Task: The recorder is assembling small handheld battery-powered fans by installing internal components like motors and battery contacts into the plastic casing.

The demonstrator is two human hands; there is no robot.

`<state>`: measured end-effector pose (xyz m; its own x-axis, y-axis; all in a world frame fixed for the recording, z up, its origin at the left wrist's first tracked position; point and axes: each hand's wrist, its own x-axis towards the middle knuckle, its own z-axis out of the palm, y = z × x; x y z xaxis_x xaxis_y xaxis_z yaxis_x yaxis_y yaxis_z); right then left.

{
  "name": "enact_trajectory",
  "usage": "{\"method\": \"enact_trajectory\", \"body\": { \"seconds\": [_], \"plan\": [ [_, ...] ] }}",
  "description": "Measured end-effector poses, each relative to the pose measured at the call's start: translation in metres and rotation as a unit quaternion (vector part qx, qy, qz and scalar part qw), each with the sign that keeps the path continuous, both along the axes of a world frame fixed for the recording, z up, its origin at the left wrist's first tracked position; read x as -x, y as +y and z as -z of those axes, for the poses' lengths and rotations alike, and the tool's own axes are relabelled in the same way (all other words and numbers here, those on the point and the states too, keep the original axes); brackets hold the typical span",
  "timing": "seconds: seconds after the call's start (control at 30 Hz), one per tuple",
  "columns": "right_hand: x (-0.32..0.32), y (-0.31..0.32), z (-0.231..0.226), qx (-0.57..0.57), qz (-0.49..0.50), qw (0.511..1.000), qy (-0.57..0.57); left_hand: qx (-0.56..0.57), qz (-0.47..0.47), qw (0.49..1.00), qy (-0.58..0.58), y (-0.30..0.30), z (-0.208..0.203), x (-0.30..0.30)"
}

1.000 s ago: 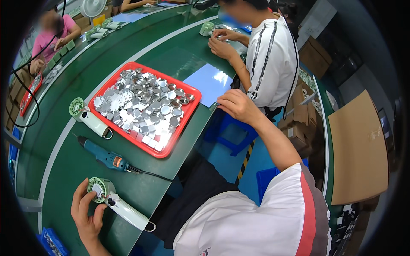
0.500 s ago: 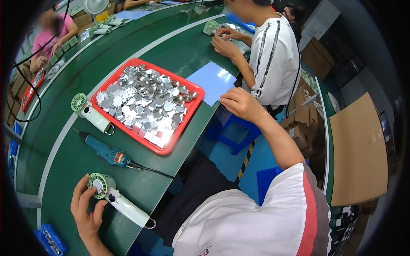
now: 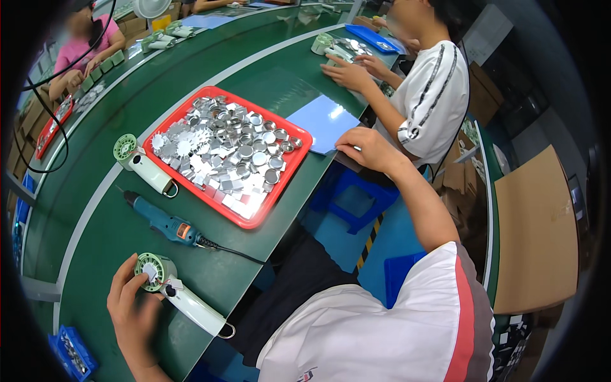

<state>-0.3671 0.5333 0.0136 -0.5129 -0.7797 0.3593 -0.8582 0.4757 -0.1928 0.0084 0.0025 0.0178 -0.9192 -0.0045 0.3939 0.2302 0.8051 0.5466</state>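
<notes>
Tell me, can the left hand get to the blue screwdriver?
Probably yes: the blue screwdriver lies uncovered just beyond the left hand, with nothing seen between, though that hand is touching the nearer fan.

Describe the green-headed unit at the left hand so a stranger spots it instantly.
On the green table, find the red tray. Lower in view, past the teal screwdriver, lies the white-handled unit. The left hand touches it; its twin beside the tray lies untouched.
</notes>
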Motion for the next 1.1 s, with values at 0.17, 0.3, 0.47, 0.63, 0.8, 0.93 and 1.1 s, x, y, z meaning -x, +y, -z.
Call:
{"method": "enact_trajectory", "body": {
  "seconds": [0.17, 0.3, 0.47, 0.63, 0.8, 0.93, 1.1],
  "plan": [
    [0.006, 0.000, -0.005, -0.018, 0.023, 0.999, -0.019, 0.000, -0.002, 1.000, 0.017, 0.001, 0.003, 0.003],
    [0.006, 0.000, -0.009, -0.022, 0.057, 0.997, -0.049, 0.014, -0.001, 0.999, 0.031, 0.003, 0.004, 0.006],
    [0.013, -0.009, -0.008, -0.001, 0.050, 0.996, -0.080, 0.012, -0.013, 0.999, 0.033, 0.004, 0.000, -0.002],
    [-0.008, -0.025, -0.034, 0.072, 0.033, 0.997, 0.014, 0.012, 0.012, 0.997, 0.070, 0.004, 0.008, 0.014],
    [-0.052, -0.106, -0.061, 0.108, -0.063, 0.992, 0.019, 0.003, 0.000, 0.997, 0.082, 0.004, 0.003, 0.010],
    [-0.089, -0.197, -0.057, 0.156, -0.225, 0.962, 0.006, -0.005, 0.009, 0.995, 0.098, -0.001, 0.009, 0.008],
    [-0.134, -0.302, -0.053, 0.195, -0.415, 0.888, -0.039, -0.032, -0.006, 0.994, 0.106, 0.003, 0.010, 0.009]
  ]
}}
